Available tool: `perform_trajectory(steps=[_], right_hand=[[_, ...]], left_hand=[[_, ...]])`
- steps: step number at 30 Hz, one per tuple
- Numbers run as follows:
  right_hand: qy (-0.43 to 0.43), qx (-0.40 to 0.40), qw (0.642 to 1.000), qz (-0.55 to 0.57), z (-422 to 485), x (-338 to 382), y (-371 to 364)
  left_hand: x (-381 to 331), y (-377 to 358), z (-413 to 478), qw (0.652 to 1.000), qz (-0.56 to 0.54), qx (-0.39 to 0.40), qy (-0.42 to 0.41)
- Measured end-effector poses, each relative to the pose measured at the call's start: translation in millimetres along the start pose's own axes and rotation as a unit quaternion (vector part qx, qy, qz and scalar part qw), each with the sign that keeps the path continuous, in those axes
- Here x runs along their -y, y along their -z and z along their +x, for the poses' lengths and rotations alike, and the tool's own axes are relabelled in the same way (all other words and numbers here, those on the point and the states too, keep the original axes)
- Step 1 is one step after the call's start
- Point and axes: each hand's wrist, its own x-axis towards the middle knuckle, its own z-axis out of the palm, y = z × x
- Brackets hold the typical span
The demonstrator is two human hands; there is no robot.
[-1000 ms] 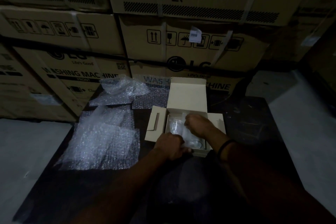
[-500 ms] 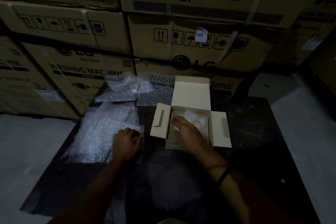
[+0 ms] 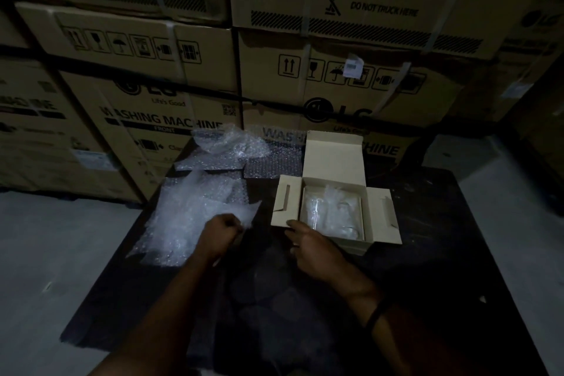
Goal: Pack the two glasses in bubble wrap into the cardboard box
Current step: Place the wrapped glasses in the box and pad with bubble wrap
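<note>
Head view: left hand grips clear bubble wrap sheet, 9 o'clock from beige cardboard box; relaxed right hand touches it

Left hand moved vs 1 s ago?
Yes: the left hand went from the box near-left corner leftward onto the bubble wrap, which it now grips.

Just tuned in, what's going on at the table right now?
A person is packing at a dark table. Their left hand pinches the near corner of a loose bubble wrap sheet lying left of the open cardboard box. Their right hand, fingers relaxed, touches the box's near left corner. A bubble-wrapped bundle already sits inside the box. Whether it holds one glass or both is too dim to tell.
</note>
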Motion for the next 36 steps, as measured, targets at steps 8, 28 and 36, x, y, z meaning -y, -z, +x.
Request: perform_trajectory(steps=[8,28,36], right_hand=[[-0.056,-0.114,0.913,0.389,17,47,29],[-0.152,-0.140,0.759,0.618,-5,62,40],[-0.198,-0.218,0.744,0.600,-15,56,34]], left_hand=[[-58,69,-13,0.893,-0.390,0.226,0.003],[-37,43,-13,0.935,-0.347,0.067,-0.039],[-33,38,-16,0.950,-0.279,0.138,-0.034]])
